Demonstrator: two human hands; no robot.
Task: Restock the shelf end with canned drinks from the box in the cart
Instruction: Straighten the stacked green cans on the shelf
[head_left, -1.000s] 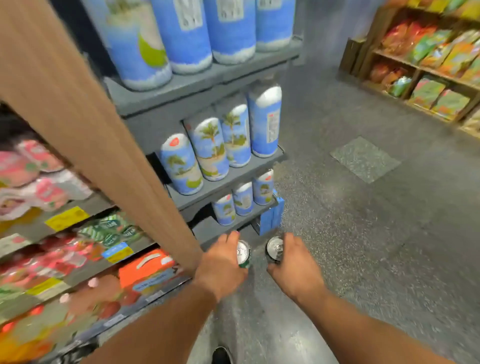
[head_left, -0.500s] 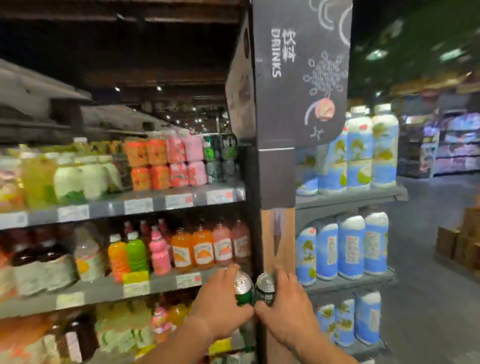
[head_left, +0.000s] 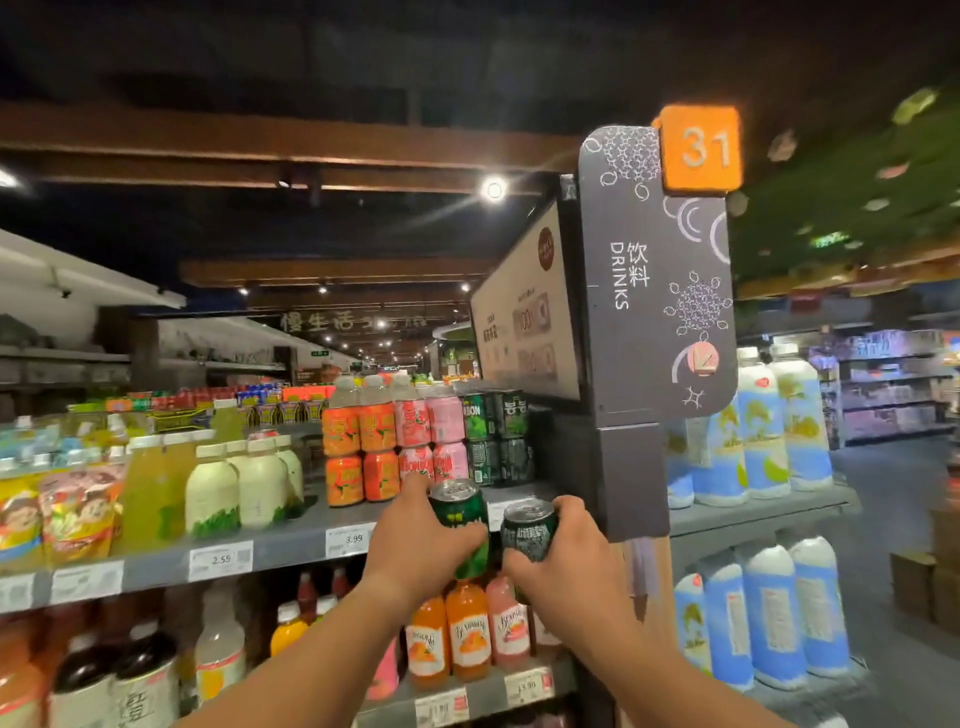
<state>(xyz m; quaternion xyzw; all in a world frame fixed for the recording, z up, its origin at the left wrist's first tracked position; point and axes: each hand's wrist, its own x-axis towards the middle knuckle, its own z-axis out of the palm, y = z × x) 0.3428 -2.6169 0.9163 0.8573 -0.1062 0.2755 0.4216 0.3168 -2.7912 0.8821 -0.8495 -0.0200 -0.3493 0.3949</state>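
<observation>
Raised hands (head_left: 498, 551), seemingly green cans (head_left: 460, 512)

Left can's (head_left: 460, 525) lower half behind fingers (head_left: 462, 540), right-side shelves (head_left: 883, 384) blurred

ceiling: dark, wooden beams (head_left: 270, 150) | spotlight (head_left: 493, 188) lit | floor (head_left: 893, 499): grey

My left hand (head_left: 415, 551) and right hand (head_left: 566, 577) are bare; both forearms are uncovered, with no sleeves visible.
</observation>
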